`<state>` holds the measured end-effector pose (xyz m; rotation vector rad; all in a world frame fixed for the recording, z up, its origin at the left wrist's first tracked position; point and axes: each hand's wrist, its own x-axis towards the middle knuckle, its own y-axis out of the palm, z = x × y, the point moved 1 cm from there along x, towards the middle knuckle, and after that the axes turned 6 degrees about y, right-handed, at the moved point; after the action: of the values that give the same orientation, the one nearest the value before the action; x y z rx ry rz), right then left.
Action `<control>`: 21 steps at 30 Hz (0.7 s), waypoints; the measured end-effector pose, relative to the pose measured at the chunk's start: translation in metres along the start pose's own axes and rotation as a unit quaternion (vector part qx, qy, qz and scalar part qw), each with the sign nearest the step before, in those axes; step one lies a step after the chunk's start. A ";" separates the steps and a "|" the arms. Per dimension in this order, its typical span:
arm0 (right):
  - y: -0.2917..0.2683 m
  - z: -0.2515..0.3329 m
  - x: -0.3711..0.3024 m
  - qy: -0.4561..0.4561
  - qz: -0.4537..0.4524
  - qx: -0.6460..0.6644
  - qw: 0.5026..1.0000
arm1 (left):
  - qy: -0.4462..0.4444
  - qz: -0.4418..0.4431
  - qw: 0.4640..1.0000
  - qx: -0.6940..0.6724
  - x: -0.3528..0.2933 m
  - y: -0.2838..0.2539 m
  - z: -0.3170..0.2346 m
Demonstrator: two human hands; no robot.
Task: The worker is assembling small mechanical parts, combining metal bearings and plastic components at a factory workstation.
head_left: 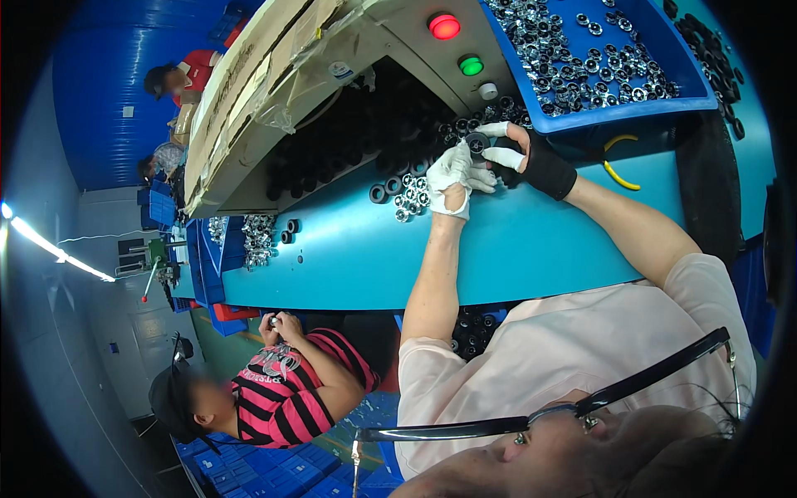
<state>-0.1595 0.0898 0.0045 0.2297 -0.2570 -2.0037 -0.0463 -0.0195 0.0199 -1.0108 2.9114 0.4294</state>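
In a white glove, my left hand (452,178) is closed with its fingertips against a small black toy wheel (477,144) that has a silvery hub. My right hand (535,158) wears a black fingerless glove and white finger covers; its thumb and forefinger are bent round the same wheel from the right. Just left of my left hand, several chrome hubs (407,199) lie on the teal table, with loose black tyres (379,193) beside them. More black wheels (461,129) are heaped behind my hands.
A blue tray (631,105) of chrome hubs stands at the back right, with yellow-handled pliers (618,166) below it. A machine with a red lamp (444,26) and a green lamp (471,65) stands behind. A co-worker in a striped shirt (290,386) sits at the left.
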 end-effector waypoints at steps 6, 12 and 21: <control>0.002 0.001 0.001 -0.001 -0.005 0.004 1.000 | 0.000 0.007 1.000 -0.021 0.001 -0.002 0.002; -0.002 -0.002 0.002 -0.025 -0.008 -0.013 1.000 | -0.004 0.000 0.999 -0.044 0.003 -0.002 0.006; 0.009 0.007 0.001 -0.035 -0.004 -0.050 0.998 | 0.001 -0.046 0.998 0.035 -0.003 -0.006 -0.012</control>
<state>-0.1544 0.0859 0.0138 0.0981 -0.1990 -2.0294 -0.0401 -0.0254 0.0307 -1.1307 2.8457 0.3193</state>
